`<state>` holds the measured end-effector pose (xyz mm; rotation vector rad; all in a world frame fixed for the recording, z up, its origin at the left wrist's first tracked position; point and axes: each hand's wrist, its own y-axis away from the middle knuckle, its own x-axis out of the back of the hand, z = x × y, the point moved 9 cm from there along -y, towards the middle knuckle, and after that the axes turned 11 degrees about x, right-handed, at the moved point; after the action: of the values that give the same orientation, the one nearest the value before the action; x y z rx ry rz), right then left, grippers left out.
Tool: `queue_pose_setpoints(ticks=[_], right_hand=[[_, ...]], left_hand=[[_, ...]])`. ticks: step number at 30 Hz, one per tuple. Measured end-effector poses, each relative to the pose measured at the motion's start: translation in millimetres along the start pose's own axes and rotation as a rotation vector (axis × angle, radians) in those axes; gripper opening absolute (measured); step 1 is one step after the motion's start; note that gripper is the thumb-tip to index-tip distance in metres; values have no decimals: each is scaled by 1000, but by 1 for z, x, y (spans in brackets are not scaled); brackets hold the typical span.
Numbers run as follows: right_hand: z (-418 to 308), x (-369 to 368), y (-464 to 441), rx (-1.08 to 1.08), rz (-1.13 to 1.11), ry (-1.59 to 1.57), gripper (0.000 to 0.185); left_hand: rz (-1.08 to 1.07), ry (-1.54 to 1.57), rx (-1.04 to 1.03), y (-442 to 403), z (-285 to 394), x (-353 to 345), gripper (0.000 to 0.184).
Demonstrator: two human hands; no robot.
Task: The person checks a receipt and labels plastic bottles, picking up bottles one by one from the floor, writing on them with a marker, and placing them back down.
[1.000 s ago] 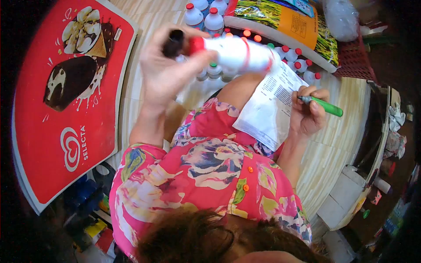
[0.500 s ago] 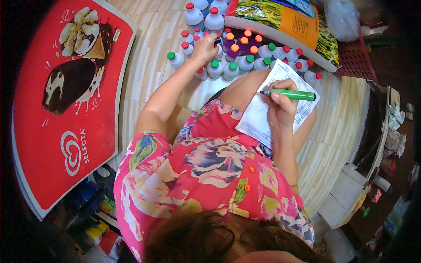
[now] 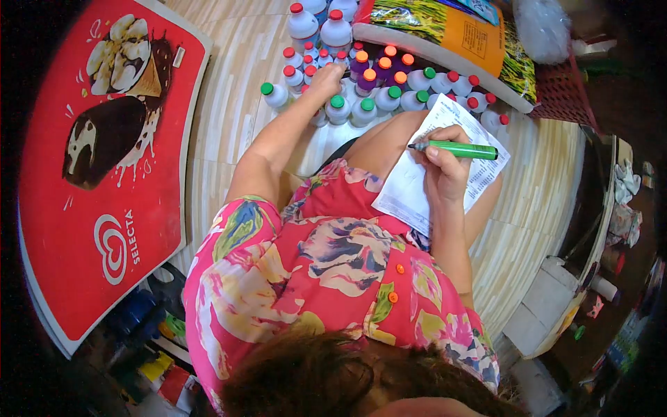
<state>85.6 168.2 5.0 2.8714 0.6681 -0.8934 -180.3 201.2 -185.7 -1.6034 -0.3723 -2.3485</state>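
My left hand (image 3: 328, 81) reaches in among the bottles on the floor, its fingers pressed together; whatever they hold is hidden. Close by are a green-capped white bottle (image 3: 338, 110), small red-capped bottles (image 3: 293, 76) and purple bottles with orange caps (image 3: 366, 81). My right hand (image 3: 448, 167) is closed round a green marker (image 3: 462, 149), its dark tip uncapped and pointing left over a printed paper (image 3: 410, 187). The paper lies tilted on my lap, under that hand.
Larger red-capped bottles (image 3: 336, 33) stand at the back. Behind the bottles lies an orange and green sack (image 3: 472, 38), beside a dark red basket (image 3: 564, 90). A red ice-cream sign (image 3: 83, 201) is on the left, and a white box (image 3: 542, 306) at lower right.
The white bottle with a red cap has left my left hand, which has moved down among the bottles. My right hand has come left over the paper with the marker.
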Motion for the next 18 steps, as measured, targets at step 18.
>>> queue_pose_setpoints(ticks=[18], right_hand=[[-3, -3, 4, -41, 1, 61, 21]], left_hand=[[219, 9, 247, 10, -55, 46, 25]])
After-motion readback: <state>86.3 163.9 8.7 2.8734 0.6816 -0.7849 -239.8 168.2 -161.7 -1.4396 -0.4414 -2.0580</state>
